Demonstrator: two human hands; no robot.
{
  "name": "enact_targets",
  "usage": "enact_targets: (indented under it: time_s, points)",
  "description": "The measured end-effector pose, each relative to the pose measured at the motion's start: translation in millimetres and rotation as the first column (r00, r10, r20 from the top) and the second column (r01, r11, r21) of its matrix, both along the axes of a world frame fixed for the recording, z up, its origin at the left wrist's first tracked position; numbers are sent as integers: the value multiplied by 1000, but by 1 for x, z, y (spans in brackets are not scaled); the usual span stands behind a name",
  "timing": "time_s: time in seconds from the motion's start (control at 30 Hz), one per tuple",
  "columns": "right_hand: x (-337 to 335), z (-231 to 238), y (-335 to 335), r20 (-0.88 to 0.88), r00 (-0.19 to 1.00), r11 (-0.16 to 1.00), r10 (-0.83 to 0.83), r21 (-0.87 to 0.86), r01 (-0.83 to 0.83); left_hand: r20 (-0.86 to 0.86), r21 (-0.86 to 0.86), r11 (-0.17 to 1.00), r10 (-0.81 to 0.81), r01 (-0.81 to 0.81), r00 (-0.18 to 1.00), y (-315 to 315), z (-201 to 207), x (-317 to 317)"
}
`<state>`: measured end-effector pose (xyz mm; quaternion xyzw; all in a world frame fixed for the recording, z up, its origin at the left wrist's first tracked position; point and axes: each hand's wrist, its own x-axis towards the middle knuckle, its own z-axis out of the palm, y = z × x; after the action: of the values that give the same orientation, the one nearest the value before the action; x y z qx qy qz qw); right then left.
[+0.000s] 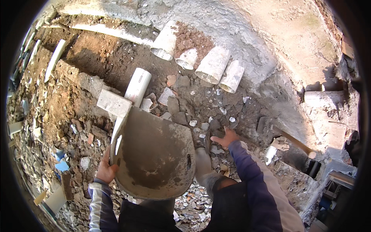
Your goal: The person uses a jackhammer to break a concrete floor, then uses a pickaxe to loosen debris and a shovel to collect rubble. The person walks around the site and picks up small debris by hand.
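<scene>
One bare left hand is holding the scoop pan before the legs, while the right hand is hovering, fingers wide, by jagged rubble that could scratch it.

Ahead of the right grip, four white pipe ends project near the foot of a rough grey wall. Right of it lies a wooden-handled tool. Ahead of the left grip, a pale rectangular block overlaps, in view, a white pipe section. Directly left: blue scrap among rubble.
</scene>
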<state>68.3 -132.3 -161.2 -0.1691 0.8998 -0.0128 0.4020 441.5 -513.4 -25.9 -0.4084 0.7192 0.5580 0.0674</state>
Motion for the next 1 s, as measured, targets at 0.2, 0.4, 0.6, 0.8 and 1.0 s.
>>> enact_targets:
  time_s: [0.2, 0.4, 0.6, 0.8, 1.0]
  points:
    - [20, -63, 2, -9, 1000, 996, -28, 85, 28, 155, 319, 944, 36, -85, 987, -19, -64, -3]
    - [37, -54, -3, -34, 997, 997, 74, -27, -75, 325, 126, 964, -262, 233, 909, -27, -125, 5]
    - [56, -31, -14, -122, 930, 925, 348, -119, -362, 591, -115, 940, -196, 322, 783, -16, -159, 9]
    - [48, -24, -17, -336, 882, 851, 331, -298, -433, 535, -188, 935, -159, 301, 830, -10, -164, 14]
    - [36, -33, -37, -311, 885, 858, 345, -277, -432, 470, -187, 938, -175, 292, 865, -13, -164, 30]
